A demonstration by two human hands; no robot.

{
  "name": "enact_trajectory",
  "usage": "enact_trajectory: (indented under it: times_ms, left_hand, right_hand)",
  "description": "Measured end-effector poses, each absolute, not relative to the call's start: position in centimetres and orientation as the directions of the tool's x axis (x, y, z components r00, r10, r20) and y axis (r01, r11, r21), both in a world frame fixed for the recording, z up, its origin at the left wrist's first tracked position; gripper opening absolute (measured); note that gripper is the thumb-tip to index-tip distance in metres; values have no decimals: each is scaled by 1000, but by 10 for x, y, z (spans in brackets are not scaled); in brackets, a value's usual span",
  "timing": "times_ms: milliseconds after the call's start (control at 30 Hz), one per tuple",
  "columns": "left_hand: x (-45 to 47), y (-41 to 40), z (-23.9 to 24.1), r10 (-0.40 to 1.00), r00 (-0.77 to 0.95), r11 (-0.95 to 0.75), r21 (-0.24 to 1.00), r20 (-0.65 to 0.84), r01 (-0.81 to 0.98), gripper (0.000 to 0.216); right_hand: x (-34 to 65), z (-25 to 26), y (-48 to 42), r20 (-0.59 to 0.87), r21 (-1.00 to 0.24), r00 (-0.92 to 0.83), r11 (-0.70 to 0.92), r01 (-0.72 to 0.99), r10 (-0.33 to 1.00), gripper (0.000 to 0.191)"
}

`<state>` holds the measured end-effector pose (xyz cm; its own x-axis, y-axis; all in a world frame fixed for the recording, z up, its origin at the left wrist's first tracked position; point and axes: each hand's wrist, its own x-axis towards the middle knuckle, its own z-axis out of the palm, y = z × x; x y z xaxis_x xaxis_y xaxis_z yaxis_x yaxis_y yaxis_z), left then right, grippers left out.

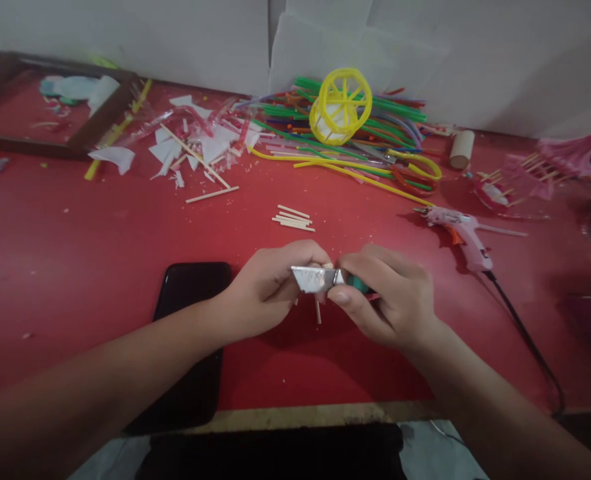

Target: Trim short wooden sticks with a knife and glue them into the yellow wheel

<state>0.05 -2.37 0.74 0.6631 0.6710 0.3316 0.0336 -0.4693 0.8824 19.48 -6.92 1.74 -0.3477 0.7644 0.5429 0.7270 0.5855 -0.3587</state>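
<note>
My right hand (392,290) is closed round the green handle (358,283) of a craft knife, its flat metal blade (312,279) pointing left. My left hand (270,283) is closed just behind the blade, and its fingertips are partly hidden. From there a thin wooden stick (318,312) pokes out below the blade, apparently pinched in the left fingers. Beyond the hands, several short cut sticks (294,219) lie in a small group on the red table (100,233).
A black phone (192,287) lies under my left forearm. On the right rests a pink glue gun (462,230) with its cord. Farther back are pipe cleaners (390,123), a yellow wheel-like piece (345,100), paper scraps (165,150), longer sticks (212,195) and a brown frame (82,137).
</note>
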Motion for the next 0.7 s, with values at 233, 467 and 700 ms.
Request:
enact_trajectory:
  times_ms: [233, 467, 700]
  left_hand:
    - [3, -23, 8, 663, 679, -411, 911, 315, -21, 23]
    - [4, -25, 9, 688, 666, -358, 933, 289, -35, 18]
    - [7, -25, 7, 710, 606, -422, 906, 358, -41, 20]
  right_hand:
    - [195, 20, -69, 531, -327, -352, 570, 754, 771, 39]
    - [196, 20, -70, 557, -273, -337, 551, 789, 759, 31]
    - [198, 20, -69, 560, -297, -299, 524, 798, 773, 26]
